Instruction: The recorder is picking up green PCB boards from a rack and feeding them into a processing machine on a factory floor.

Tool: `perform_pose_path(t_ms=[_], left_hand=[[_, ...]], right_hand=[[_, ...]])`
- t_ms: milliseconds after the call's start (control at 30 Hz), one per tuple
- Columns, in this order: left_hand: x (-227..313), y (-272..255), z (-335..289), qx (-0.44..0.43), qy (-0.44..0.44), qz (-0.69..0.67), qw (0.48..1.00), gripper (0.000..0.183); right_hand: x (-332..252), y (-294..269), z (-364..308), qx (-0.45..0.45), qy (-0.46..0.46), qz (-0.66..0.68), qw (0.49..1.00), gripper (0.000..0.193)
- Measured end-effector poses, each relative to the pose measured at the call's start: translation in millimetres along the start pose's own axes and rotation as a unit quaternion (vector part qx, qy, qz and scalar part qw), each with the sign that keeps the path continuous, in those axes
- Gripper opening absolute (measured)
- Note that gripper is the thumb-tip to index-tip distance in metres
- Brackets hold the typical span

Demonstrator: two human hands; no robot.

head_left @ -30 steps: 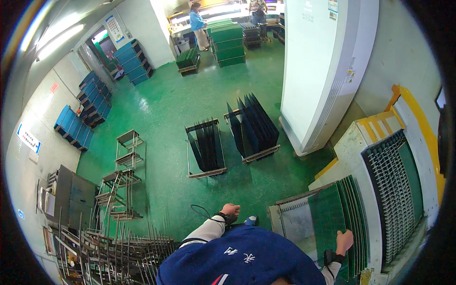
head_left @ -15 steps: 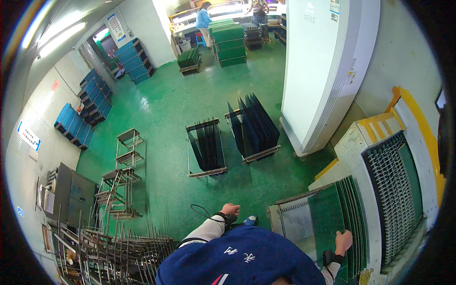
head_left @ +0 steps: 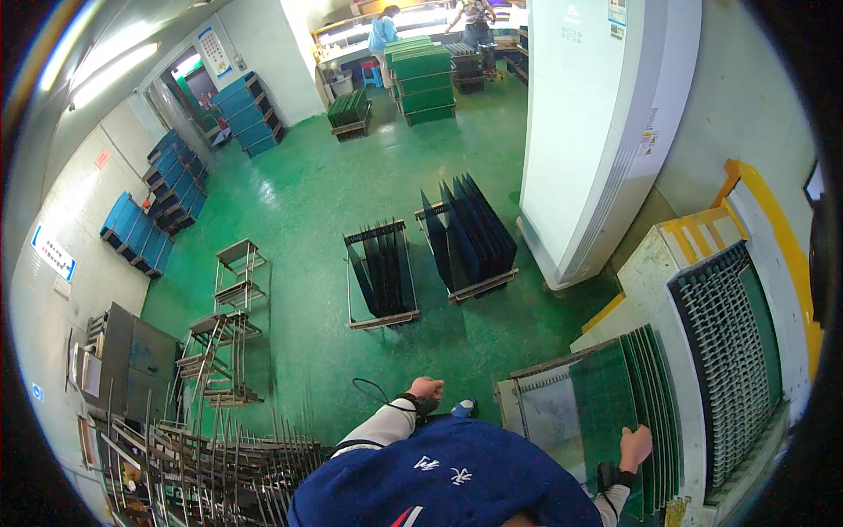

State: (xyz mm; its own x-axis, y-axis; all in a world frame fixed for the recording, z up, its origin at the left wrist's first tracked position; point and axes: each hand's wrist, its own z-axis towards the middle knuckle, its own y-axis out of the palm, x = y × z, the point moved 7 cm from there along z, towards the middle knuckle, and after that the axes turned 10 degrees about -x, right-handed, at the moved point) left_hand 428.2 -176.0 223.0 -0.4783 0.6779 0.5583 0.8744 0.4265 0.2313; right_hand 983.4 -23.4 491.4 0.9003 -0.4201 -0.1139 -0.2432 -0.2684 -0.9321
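Observation:
My right hand (head_left: 634, 448) is curled at the edge of a green panel (head_left: 606, 404), one of several thin sheets standing in a rack (head_left: 544, 371) at my lower right. Its fingertips are partly hidden against the sheet. In front of my body, my left hand (head_left: 427, 387) is closed in a loose fist, with nothing showing in it and no object touching it. A dark band with a thin black cord (head_left: 373, 386) circles the left wrist, and the right wrist wears a dark band too.
Two racks of dark panels (head_left: 382, 268) (head_left: 470, 237) stand ahead on the green floor. A conveyor with wire rows (head_left: 729, 369) is at the right, near a tall white cabinet (head_left: 606, 132). Metal frames (head_left: 211, 465) crowd the lower left. Two people (head_left: 382, 39) work far off.
My hands and the panels stay where they were. Far off, the person on the right has shifted an arm slightly.

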Motion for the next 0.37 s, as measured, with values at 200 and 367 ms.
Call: perform_pose_path(t_ms=[200, 367], left_hand=[[0.2, 2.6, 0.9, -0.007, 0.004, -0.026, 1.000, 0.018], [0.1, 0.5, 1.0, -0.009, 0.004, -0.003, 1.000, 0.017]], right_hand=[[6.3, 3.8, 4.5, 0.008, 0.003, 0.008, 1.000, 0.045], [1.8, 0.1, 1.2, -0.013, 0.013, 0.010, 1.000, 0.044]])
